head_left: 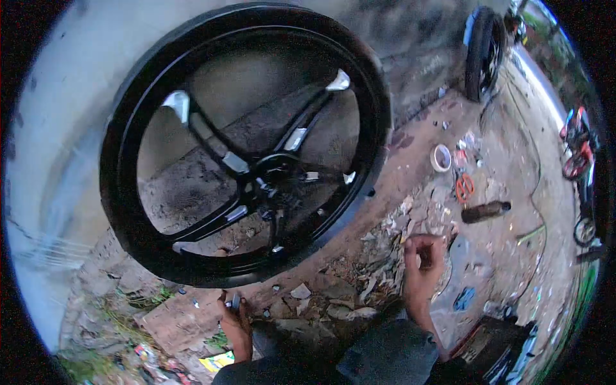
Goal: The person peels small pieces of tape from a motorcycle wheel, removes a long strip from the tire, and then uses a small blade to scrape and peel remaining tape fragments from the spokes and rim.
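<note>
A black motorcycle wheel rim [122, 186] with several spokes and silver patches fills the upper left, standing tilted near the wall. My left hand [237, 327] is just below its lower edge, fingers closed around a small grey object [235, 301] whose kind I cannot make out. My right hand [423, 269] is raised to the right of the wheel, thumb and fingers curled together in a pinch. Whatever is between those fingertips, if anything, is too small to see. Orange-handled scissors [464, 186] and a roll of tape [441, 158] lie on the ground beyond it.
A dark bottle [486, 212] lies on the dirt near a blue crumpled item [464, 298]. Another wheel with a tyre [481, 58] leans at the wall. Scraps and stones litter the ground. A red motorcycle [579, 151] is at far right, a dark box [491, 346] at lower right.
</note>
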Action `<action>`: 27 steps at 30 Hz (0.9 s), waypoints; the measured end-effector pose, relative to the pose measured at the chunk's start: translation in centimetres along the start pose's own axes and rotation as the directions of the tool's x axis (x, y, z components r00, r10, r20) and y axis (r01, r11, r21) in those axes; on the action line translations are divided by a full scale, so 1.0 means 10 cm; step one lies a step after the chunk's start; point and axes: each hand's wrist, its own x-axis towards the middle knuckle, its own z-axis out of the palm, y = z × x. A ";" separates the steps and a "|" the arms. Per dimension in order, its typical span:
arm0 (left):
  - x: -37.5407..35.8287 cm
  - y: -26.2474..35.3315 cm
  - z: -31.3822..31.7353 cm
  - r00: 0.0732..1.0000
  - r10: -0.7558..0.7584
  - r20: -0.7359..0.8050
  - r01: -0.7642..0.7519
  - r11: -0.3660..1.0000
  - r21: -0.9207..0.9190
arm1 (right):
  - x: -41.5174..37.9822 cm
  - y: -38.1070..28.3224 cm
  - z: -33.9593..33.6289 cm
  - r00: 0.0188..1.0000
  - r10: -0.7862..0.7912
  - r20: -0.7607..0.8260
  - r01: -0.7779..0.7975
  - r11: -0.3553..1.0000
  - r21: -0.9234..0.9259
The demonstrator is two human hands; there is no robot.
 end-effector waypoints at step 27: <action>0.24 -0.08 -0.77 0.809 -0.529 0.257 0.580 0.647 -0.494 | -0.14 1.00 -0.57 0.969 0.135 0.205 -0.141 0.990 0.014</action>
